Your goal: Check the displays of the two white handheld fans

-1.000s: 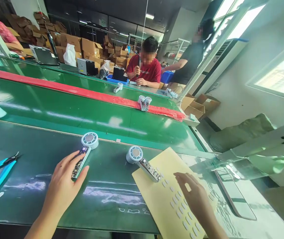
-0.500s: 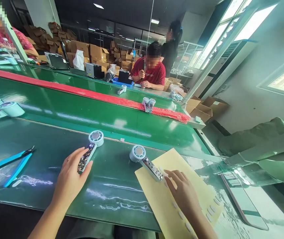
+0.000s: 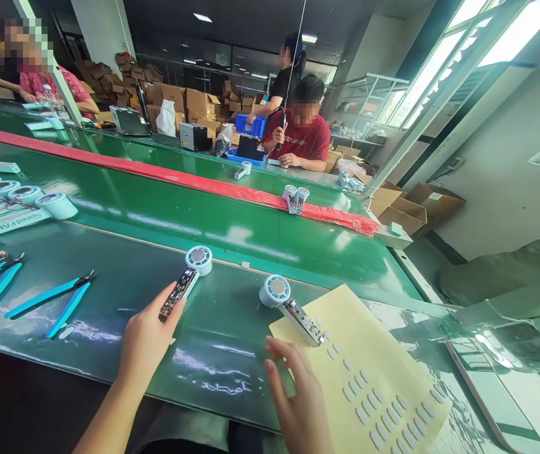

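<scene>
Two small hand-fan assemblies lie on the green bench, each a round pale-blue head with a bare circuit board as handle. My left hand point(image 3: 144, 337) rests on the bench with its fingertips touching the board end of the left fan point(image 3: 187, 274). My right hand point(image 3: 298, 397) hovers with fingers apart just below the right fan point(image 3: 291, 304), holding nothing. That fan's board end lies on a yellow sheet point(image 3: 368, 372) carrying several small white stickers.
Blue-handled cutters point(image 3: 52, 301) lie at the left, with fan heads point(image 3: 57, 205) and printed boxes behind them. A green conveyor with a red strip point(image 3: 179, 178) runs across. A person in a red shirt point(image 3: 304, 133) works opposite; others stand behind. A transparent cover point(image 3: 487, 334) lies at the right.
My right hand has drawn back off the yellow sheet toward me, to the left of the stickers. My left hand stays at the left fan's board. The view has swung left.
</scene>
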### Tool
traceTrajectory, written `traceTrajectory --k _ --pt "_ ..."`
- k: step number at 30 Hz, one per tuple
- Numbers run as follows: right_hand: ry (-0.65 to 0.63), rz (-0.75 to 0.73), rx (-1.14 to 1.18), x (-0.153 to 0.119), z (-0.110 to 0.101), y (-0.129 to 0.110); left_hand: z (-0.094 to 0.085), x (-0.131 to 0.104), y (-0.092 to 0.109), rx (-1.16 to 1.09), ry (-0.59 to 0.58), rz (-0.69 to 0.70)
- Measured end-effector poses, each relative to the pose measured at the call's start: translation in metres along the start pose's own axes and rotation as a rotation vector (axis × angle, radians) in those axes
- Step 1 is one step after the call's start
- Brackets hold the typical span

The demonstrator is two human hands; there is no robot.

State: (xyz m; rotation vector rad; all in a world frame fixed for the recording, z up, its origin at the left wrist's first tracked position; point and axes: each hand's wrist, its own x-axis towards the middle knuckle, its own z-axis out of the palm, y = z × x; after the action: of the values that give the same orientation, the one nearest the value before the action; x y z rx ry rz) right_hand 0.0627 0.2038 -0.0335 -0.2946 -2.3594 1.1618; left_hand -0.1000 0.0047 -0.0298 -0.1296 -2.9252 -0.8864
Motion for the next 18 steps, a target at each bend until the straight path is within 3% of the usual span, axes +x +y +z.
traceTrajectory --k 4,12,14,18 --pt "-0.145 -0.027 0.112 0.008 0.032 -0.014 -0.004 -0.018 -0.008 0.065 0.023 0.083" --pt "-0.112 -0.268 -0.161 0.039 0.087 -0.047 -0.012 -0.081 -0.029 0.12 0.189 0.472" --pt "-0.102 -0.304 -0.214 0.042 0.097 -0.052 -0.012 -0.086 -0.031 0.143 0.24 0.538" --pt "-0.059 -0.347 -0.289 0.043 0.107 -0.051 -0.01 -0.085 -0.032 0.123 0.235 0.593"
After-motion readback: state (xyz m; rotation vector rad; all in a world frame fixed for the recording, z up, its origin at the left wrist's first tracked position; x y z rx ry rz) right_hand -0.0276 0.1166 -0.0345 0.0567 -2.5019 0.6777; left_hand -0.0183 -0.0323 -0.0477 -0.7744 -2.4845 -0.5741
